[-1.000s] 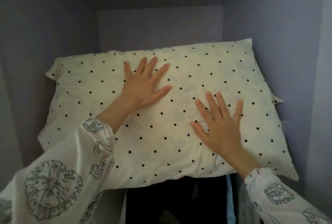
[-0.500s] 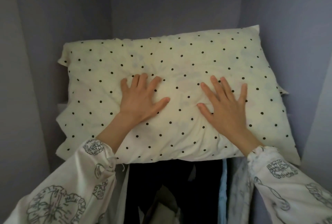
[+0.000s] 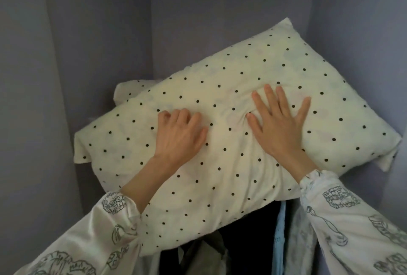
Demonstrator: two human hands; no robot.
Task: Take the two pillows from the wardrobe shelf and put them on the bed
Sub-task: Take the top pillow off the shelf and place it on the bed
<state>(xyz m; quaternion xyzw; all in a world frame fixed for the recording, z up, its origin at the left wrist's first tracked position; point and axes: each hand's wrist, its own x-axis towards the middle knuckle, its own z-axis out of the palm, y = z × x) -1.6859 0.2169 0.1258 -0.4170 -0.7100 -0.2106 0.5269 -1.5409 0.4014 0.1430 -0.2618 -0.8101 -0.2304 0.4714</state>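
Note:
A cream pillow with black dots (image 3: 229, 164) lies skewed on the wardrobe shelf, its right end raised toward the back and its near corner hanging out over the shelf edge. My left hand (image 3: 180, 135) rests on its middle with fingers curled, digging into the fabric. My right hand (image 3: 279, 124) presses flat on it, fingers spread, denting the filling. Behind it at the left, a corner of a second dotted pillow (image 3: 132, 90) peeks out; the rest is hidden underneath.
Grey wardrobe walls close in on the left (image 3: 44, 98), at the back (image 3: 220, 21) and on the right (image 3: 363, 43). Below the shelf hang dark clothes (image 3: 246, 248) and a light blue garment (image 3: 279, 241).
The top pillow has turned and slid toward me, its left end coming forward and uncovering the second pillow's corner. My left fingers went from spread flat to curled.

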